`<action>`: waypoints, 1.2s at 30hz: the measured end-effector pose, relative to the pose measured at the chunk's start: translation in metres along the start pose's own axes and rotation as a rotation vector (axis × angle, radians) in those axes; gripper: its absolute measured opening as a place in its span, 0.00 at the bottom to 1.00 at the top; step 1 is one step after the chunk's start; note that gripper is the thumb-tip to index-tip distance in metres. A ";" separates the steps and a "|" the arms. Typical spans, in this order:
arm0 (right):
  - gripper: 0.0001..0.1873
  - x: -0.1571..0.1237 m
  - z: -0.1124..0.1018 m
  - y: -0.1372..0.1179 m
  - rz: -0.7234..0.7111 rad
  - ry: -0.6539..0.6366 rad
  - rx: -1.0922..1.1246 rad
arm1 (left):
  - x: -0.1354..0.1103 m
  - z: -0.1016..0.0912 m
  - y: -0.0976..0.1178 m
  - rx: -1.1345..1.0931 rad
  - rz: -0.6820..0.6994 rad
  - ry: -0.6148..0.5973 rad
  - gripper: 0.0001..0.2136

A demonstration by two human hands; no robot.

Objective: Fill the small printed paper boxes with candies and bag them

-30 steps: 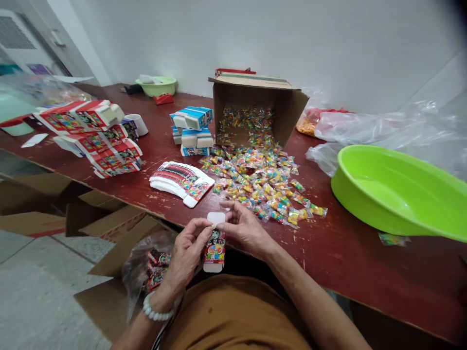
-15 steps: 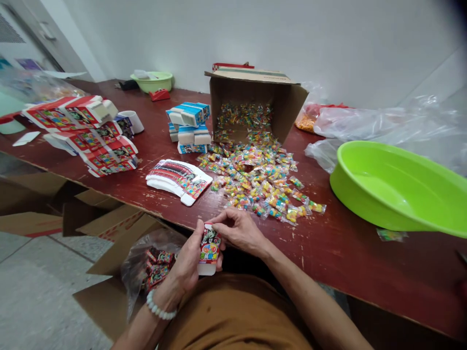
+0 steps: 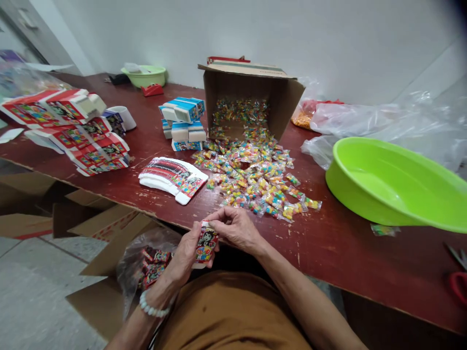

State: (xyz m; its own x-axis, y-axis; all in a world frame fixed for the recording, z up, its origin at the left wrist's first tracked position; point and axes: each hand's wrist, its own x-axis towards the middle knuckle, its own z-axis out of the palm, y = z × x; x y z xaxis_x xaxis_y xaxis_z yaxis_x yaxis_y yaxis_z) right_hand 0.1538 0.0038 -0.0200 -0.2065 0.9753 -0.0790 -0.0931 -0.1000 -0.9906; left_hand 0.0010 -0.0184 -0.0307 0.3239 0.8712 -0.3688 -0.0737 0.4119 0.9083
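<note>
My left hand grips a small red printed carton from the side, just below the table's near edge. My right hand pinches the carton's top end, its fingers curled over the flap. On the table beyond lies a heap of small coloured candy packets, spilling out of a tipped cardboard box. A fanned stack of flat red cartons lies to the left of the heap.
A green basin stands at the right, clear plastic bags behind it. Piles of red cartons and blue ones are at the left. A bag of filled cartons sits in a floor box below my left hand.
The white top flap that stood open a second ago is now folded down. Both hands have drawn closer around the carton, which has tilted slightly.
</note>
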 end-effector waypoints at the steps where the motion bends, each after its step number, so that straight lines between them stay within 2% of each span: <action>1: 0.10 -0.001 -0.002 -0.001 -0.011 -0.052 0.007 | -0.001 0.001 0.000 -0.013 -0.014 0.005 0.31; 4: 0.10 -0.006 -0.010 -0.004 -0.106 -0.176 -0.070 | -0.002 0.006 -0.001 -0.060 -0.052 0.029 0.31; 8: 0.06 -0.014 -0.012 -0.006 -0.404 -0.104 -0.564 | -0.001 0.011 -0.002 -0.072 -0.052 0.065 0.31; 11: 0.07 -0.016 -0.010 -0.005 -0.502 -0.083 -0.780 | -0.002 0.013 -0.006 -0.086 -0.032 0.094 0.29; 14: 0.07 -0.008 -0.018 -0.002 -0.491 -0.113 -0.739 | -0.006 0.014 -0.010 -0.197 -0.045 0.070 0.24; 16: 0.09 0.002 -0.030 0.001 -0.445 -0.030 -0.809 | -0.011 0.015 -0.014 -0.323 -0.072 0.015 0.22; 18: 0.11 0.012 -0.044 0.004 -0.367 0.147 -1.037 | -0.017 0.013 -0.019 -0.439 -0.138 -0.050 0.20; 19: 0.16 0.016 -0.051 0.006 -0.318 0.216 -1.167 | -0.020 0.011 -0.022 -0.480 -0.185 -0.072 0.19; 20: 0.21 0.018 -0.056 0.008 -0.271 0.247 -1.280 | -0.023 0.007 -0.025 -0.502 -0.233 -0.080 0.18; 22: 0.31 0.020 -0.064 0.011 -0.217 0.201 -1.414 | -0.027 -0.007 -0.029 -0.476 -0.286 -0.047 0.16; 24: 0.36 0.019 -0.068 0.014 -0.230 0.110 -1.442 | -0.030 -0.028 -0.031 -0.354 -0.250 0.009 0.15; 26: 0.36 0.016 -0.069 0.017 -0.256 0.060 -1.412 | -0.032 -0.052 -0.030 -0.166 -0.207 -0.011 0.14; 28: 0.28 0.015 -0.068 0.021 -0.276 0.060 -1.353 | -0.034 -0.073 -0.025 0.028 -0.247 -0.148 0.14; 30: 0.21 0.016 -0.066 0.025 -0.313 0.104 -1.282 | -0.036 -0.087 -0.019 0.206 -0.328 -0.304 0.15; 33: 0.18 0.019 -0.064 0.028 -0.388 0.210 -1.175 | -0.036 -0.089 -0.010 0.356 -0.385 -0.398 0.14; 36: 0.20 0.021 -0.069 0.025 -0.398 0.368 -1.049 | -0.031 -0.076 -0.005 0.265 -0.307 -0.383 0.12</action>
State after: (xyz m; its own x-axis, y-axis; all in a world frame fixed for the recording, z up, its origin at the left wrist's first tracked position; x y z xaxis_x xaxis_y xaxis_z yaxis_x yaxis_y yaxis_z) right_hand 0.2140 0.0358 -0.0540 -0.0345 0.9166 0.3984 0.7936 0.2674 -0.5465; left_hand -0.0806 -0.0277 -0.0391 0.6163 0.5424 -0.5709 0.3015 0.5072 0.8074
